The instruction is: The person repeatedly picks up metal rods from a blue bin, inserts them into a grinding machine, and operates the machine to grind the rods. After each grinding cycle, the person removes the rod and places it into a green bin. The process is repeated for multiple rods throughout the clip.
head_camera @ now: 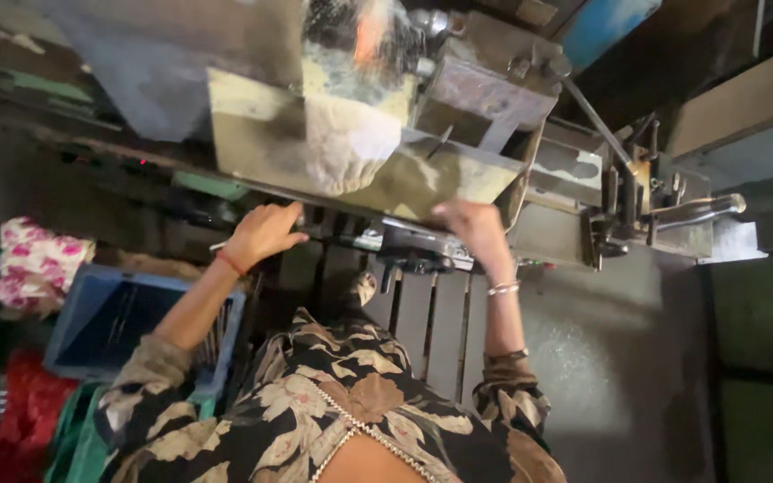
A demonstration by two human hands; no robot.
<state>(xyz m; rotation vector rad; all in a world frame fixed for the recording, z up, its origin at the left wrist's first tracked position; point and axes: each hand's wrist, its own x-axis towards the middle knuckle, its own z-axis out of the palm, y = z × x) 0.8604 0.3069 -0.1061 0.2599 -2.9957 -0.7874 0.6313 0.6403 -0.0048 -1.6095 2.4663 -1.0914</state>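
Both hands at the metal machine

Now the left hand (261, 234) is resting below the machine (422, 134), fingers loosely curled, gripping nothing I can see. The right hand (474, 228) is pressing against the machine's lower edge; whether its grip is clenched I cannot tell. A blue crate (82, 313) is sitting well left of the machine.

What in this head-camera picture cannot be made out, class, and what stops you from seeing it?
- Head view: left hand fingertips, tucked under the machine tray; whether they grip anything is hidden.
- Head view: right hand fingers, hidden behind the tray's lower edge.
- Head view: pale lump on the tray, too blurred to identify.
- Head view: blue crate contents, too dark.
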